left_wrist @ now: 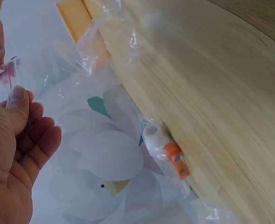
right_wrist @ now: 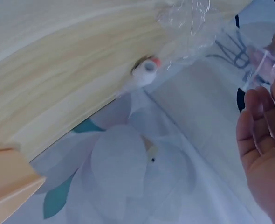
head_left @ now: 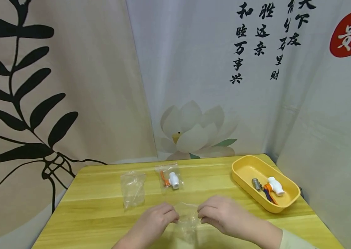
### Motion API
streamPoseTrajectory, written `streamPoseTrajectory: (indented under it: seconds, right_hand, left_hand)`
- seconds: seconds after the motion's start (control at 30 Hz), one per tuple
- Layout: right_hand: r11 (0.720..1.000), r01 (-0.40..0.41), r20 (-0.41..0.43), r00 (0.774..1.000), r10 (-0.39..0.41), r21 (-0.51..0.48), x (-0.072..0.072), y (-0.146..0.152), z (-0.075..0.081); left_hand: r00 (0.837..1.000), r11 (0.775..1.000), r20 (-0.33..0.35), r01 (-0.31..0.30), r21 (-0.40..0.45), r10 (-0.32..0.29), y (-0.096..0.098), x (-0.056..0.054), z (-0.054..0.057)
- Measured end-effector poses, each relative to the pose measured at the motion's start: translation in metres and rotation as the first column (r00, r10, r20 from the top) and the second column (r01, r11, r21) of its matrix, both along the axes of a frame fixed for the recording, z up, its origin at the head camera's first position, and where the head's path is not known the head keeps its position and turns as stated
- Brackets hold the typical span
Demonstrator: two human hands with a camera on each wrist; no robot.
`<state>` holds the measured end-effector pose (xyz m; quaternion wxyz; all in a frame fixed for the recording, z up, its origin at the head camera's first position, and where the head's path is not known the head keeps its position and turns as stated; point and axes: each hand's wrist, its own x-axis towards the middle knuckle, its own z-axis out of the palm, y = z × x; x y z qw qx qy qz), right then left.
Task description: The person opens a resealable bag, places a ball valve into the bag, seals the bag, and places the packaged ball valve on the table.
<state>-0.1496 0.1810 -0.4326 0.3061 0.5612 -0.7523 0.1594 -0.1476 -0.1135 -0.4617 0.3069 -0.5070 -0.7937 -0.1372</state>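
Near the front of the table, a clear zip bag [head_left: 188, 223] is stretched between the two hands. My left hand [head_left: 155, 221] pinches its left edge between thumb and fingertips. At the opposite side, my right hand [head_left: 225, 216] pinches the other edge. A red line runs along the zip strip [left_wrist: 10, 74] in the left wrist view, and nothing shows inside the bag. Beyond the hands lies another clear bag [head_left: 170, 178] with a white pipe-like fitting [head_left: 173, 180] and an orange piece [head_left: 164, 178] in it.
A flat clear bag [head_left: 133, 190] lies left of the filled one. At the table's right stands a yellow tray [head_left: 247, 183] with a white fitting [head_left: 276, 186], a grey metal piece [head_left: 256, 184], and orange and dark blue pieces. Printed curtains [head_left: 200, 86] hang behind the table.
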Motion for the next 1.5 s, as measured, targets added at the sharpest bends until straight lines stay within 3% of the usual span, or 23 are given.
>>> streamPoseTrajectory:
  seconds: [0.1,0.2,0.27,0.33,0.43,0.57,0.67,0.97,1.07,1.23,1.33,1.5]
  right_hand:
    - [0.999,0.034,0.009,0.999,-0.034,-0.027,-0.001,0.012,0.005]
    - [0.991,0.128,0.032,0.991,-0.127,-0.027,-0.006,0.032,0.007]
    - [0.973,0.23,0.074,0.971,-0.228,-0.024,-0.013,0.049,0.008]
    - [0.934,0.356,0.129,0.928,-0.351,-0.018,-0.021,0.069,0.008]
    - [0.839,0.544,0.26,0.806,-0.531,0.025,-0.034,0.101,0.008]
    - [0.708,0.691,0.444,0.593,-0.672,0.149,-0.046,0.138,0.002]
    - [0.657,0.725,0.5,0.5,-0.707,0.205,-0.054,0.158,-0.006]
    - [0.59,0.753,0.506,0.402,-0.763,0.291,-0.067,0.189,-0.027]
    - [0.562,0.753,0.504,0.358,-0.786,0.342,-0.071,0.197,-0.03]
    - [0.514,0.733,0.52,0.255,-0.815,0.445,-0.077,0.207,-0.033]
    - [0.506,0.712,0.501,0.248,-0.829,0.487,-0.08,0.21,-0.038]
    - [0.511,0.691,0.474,0.269,-0.838,0.511,-0.083,0.214,-0.048]
  left_hand:
    - [1.0,1.0,-0.022,-0.01,0.013,0.01,-0.001,0.0,0.002]
    - [0.999,1.0,-0.032,-0.014,0.027,0.015,-0.002,0.0,0.004]
    - [0.999,0.999,-0.036,-0.016,0.034,0.017,-0.003,0.0,0.005]
    - [0.999,0.999,-0.039,-0.016,0.042,0.017,-0.004,0.0,0.005]
    - [0.999,0.999,-0.052,-0.014,0.051,0.017,-0.006,0.0,0.004]
    - [0.998,0.998,-0.06,-0.015,0.061,0.018,-0.006,0.001,0.002]
    - [0.998,0.998,-0.067,-0.01,0.068,0.015,-0.007,0.001,0.001]
    - [0.999,0.996,-0.052,0.001,0.085,0.003,-0.009,0.002,0.004]
    - [0.998,0.997,-0.058,-0.006,0.083,0.011,-0.009,0.002,0.005]
    - [0.999,0.997,-0.05,-0.008,0.082,0.012,-0.009,0.002,0.005]
    - [0.998,0.996,-0.056,-0.005,0.087,0.01,-0.008,0.002,0.004]
    - [0.998,0.996,-0.06,-0.003,0.094,0.009,-0.006,0.001,0.004]
